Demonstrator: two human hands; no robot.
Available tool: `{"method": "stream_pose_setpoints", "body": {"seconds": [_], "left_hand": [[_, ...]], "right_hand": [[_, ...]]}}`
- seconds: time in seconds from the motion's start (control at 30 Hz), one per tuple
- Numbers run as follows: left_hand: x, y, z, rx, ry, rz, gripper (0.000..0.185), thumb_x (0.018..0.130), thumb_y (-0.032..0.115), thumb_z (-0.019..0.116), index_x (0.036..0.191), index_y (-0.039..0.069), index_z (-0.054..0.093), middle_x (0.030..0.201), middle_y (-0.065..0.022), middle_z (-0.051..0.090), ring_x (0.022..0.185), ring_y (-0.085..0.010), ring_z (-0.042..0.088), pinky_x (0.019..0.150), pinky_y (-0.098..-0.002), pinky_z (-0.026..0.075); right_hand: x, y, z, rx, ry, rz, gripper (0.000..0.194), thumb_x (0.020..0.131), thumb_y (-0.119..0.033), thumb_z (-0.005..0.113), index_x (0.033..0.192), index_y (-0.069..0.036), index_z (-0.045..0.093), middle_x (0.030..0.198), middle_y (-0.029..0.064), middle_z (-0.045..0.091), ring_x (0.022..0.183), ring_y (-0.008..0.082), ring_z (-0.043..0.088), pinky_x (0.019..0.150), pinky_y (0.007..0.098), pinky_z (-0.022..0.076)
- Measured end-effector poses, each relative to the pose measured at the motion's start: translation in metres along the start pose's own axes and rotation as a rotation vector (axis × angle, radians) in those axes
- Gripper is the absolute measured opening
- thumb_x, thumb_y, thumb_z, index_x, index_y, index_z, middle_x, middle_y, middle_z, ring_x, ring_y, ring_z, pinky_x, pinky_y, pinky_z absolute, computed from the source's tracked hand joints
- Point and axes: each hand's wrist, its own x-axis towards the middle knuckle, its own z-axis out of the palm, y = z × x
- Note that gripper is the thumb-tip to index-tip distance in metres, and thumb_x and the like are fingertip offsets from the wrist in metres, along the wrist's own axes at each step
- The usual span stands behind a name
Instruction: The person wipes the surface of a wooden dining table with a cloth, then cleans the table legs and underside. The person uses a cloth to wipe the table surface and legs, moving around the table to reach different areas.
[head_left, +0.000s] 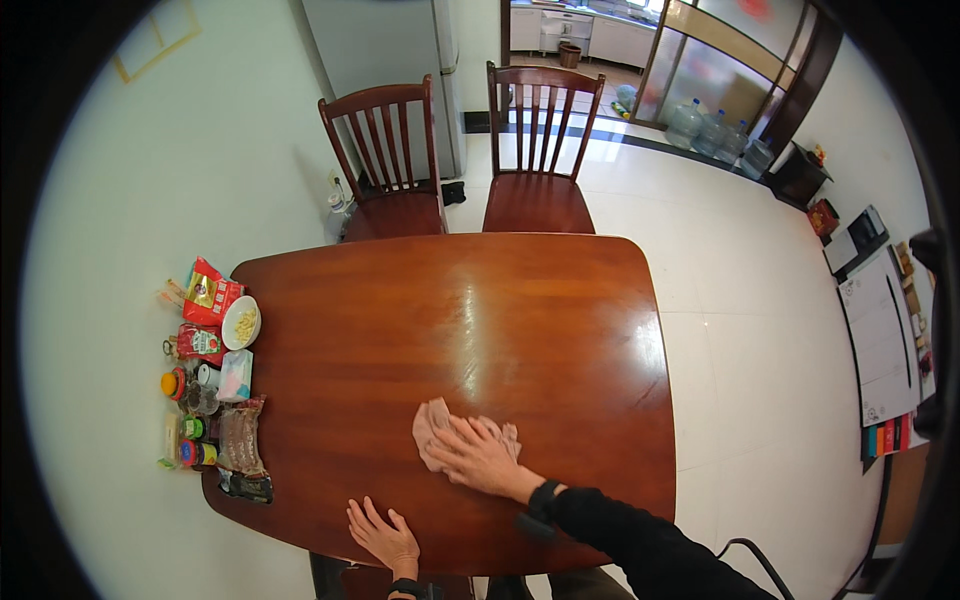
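Under my right hand lies a crumpled pinkish cloth, pressed against the polished wooden table. The palm faces down and covers the cloth's middle; its edges show to the left and right of the fingers. My left hand rests near the table's front edge, fingers apart, with nothing in it. Both wrists wear dark bands.
Along the table's left side stand a white bowl of pale food, a red food bag, a tissue pack, several jars and packaged sausages. Two wooden chairs, a left one and a right one, stand beyond the far edge.
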Motion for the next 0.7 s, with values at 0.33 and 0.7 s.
{"method": "stream_pose_setpoints", "body": {"seconds": [0.33, 0.7], "left_hand": [[0.000, 0.001, -0.002, -0.002, -0.031, -0.012, 0.054, 0.106, 0.030, 0.050, 0.154, 0.007, 0.041, 0.168, -0.0194, 0.029, 0.155, -0.0403, 0.027, 0.124, -0.0586, 0.024], [-0.001, 0.004, -0.007, -0.023, -0.059, -0.019, 0.060, 0.102, 0.028, 0.057, 0.155, 0.006, 0.040, 0.167, -0.0226, 0.029, 0.155, -0.0423, 0.026, 0.123, -0.0609, 0.024]], "right_hand": [[0.030, 0.182, -0.019, -0.382, 0.194, 0.546, 0.048, 0.088, -0.042, 0.071, 0.132, -0.023, 0.067, 0.146, 0.0064, 0.057, 0.141, 0.0334, 0.047, 0.112, 0.0540, 0.0361], [0.000, 0.069, -0.020, -0.267, 0.126, 0.481, 0.053, 0.087, -0.030, 0.074, 0.136, -0.014, 0.063, 0.146, 0.0110, 0.054, 0.140, 0.0396, 0.044, 0.101, 0.0558, 0.0386]]}}
